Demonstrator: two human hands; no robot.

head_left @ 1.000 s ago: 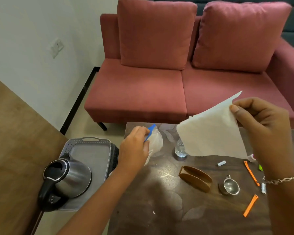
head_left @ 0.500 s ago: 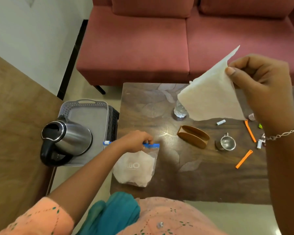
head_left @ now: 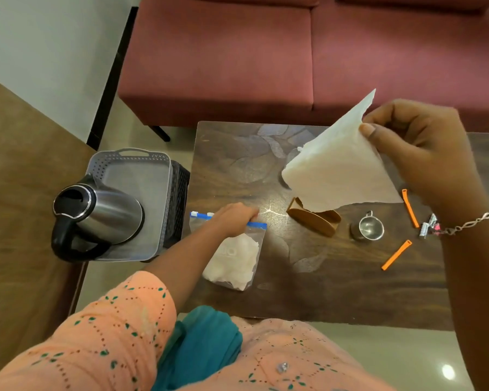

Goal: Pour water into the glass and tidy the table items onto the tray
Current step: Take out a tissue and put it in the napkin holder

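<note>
Your right hand (head_left: 424, 160) pinches the white paper napkin (head_left: 336, 176). At its 8 o'clock lies the clear blue-zipped plastic bag (head_left: 233, 263) — gripped by your left hand (head_left: 233, 218).

A single wide-angle view from the person's head looks steeply down and forward, close over the worktop (head_left: 322, 292) filling the middle; the sofa (head_left: 223, 66) spans the top edge, the tray (head_left: 136, 176) sits left, the lap (head_left: 266, 351) below

Glossy steel kettle (head_left: 108, 214), matt plastic tray (head_left: 136, 170), polished wooden table (head_left: 308, 280).
</note>
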